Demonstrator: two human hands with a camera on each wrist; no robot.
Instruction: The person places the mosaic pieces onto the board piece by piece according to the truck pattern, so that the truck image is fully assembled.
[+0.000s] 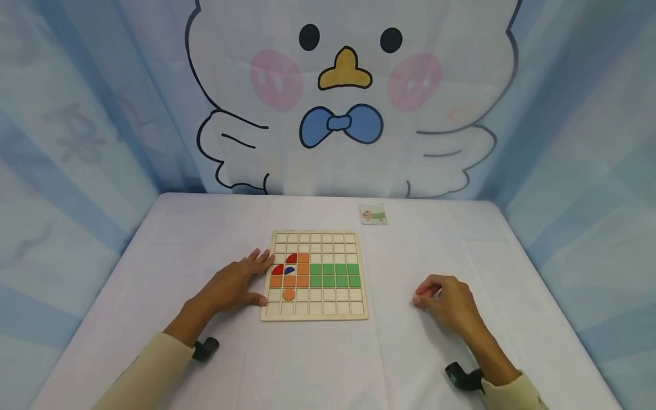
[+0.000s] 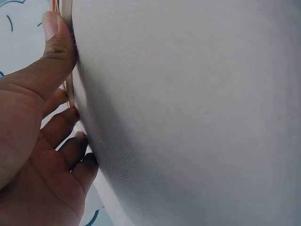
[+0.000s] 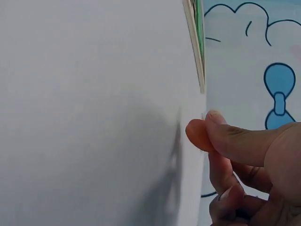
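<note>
A wooden grid board [image 1: 315, 316] lies mid-table, holding green squares [image 1: 335, 275], orange squares [image 1: 303, 269], red quarter-rounds [image 1: 291, 258], a blue-and-white piece [image 1: 289, 270] and an orange disc [image 1: 288, 294]. My left hand [image 1: 237, 286] rests at the board's left side, fingers spread, thumb on the rim near the lower corner. In the left wrist view the thumb [image 2: 59, 47] lies along the board's edge. Right of the board, my right hand [image 1: 448, 302] is over the cloth. Its thumb and forefinger pinch a small orange round piece [image 3: 197, 135], partly covered by the thumb.
A small picture card [image 1: 373, 214] lies behind the board, towards the table's far edge. White cloth covers the table [image 1: 318, 364]. Printed curtains [image 1: 338, 171] hang close behind and on both sides.
</note>
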